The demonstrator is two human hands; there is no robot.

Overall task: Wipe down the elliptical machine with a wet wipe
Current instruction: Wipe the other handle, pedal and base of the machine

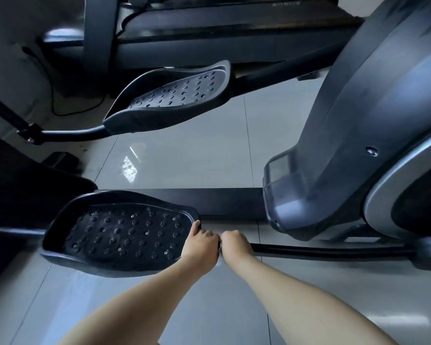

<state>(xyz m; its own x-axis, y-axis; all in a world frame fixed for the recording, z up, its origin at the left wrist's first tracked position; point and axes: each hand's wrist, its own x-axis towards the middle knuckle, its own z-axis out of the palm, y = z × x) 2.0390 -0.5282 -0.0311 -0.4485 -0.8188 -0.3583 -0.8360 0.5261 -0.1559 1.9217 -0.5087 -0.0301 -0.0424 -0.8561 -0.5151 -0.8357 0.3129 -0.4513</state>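
Observation:
The elliptical's near pedal (125, 232), black with raised studs, lies low at the left. My left hand (202, 245) grips the pedal's right end, thumb over the rim. Right beside it, my right hand (235, 245) is curled round the black pedal arm (321, 251) where the arm meets the pedal. A small pale bit shows under my hands at the arm; I cannot tell whether it is the wet wipe. The far pedal (174, 95) hangs higher at the back. The grey flywheel housing (358, 120) rises at the right.
Glossy grey floor tiles (184, 158) lie between the two pedals. A treadmill (209, 33) stands behind the far pedal, with a black cable (60, 105) on the floor at the left. The black base rail (229, 202) runs from the housing towards the near pedal.

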